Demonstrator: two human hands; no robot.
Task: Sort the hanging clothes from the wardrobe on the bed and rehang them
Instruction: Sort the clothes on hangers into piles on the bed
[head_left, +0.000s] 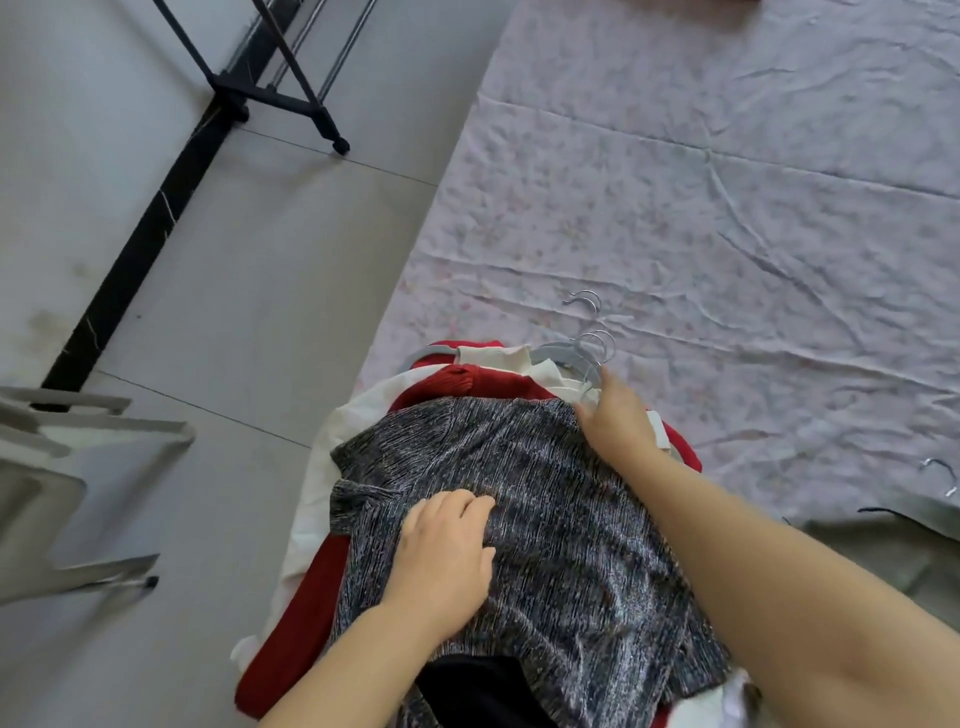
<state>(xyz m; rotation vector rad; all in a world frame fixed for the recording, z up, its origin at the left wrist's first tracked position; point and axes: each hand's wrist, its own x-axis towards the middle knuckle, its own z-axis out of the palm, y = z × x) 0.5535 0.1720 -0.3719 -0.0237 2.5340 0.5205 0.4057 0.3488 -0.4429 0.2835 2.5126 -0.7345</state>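
Judging reach: hanger hooks (597, 348) lie just far of my right hand (618, 421), fingers at their necks, grip I cannot tell; left hand (447, 551) presses the grey knit (545, 493), fingers together.

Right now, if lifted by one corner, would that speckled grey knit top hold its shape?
Probably not: the speckled grey knit top drapes over the pile. It puckers beneath the left hand, so likely soft and light. Its rough weave probably resists sliding.
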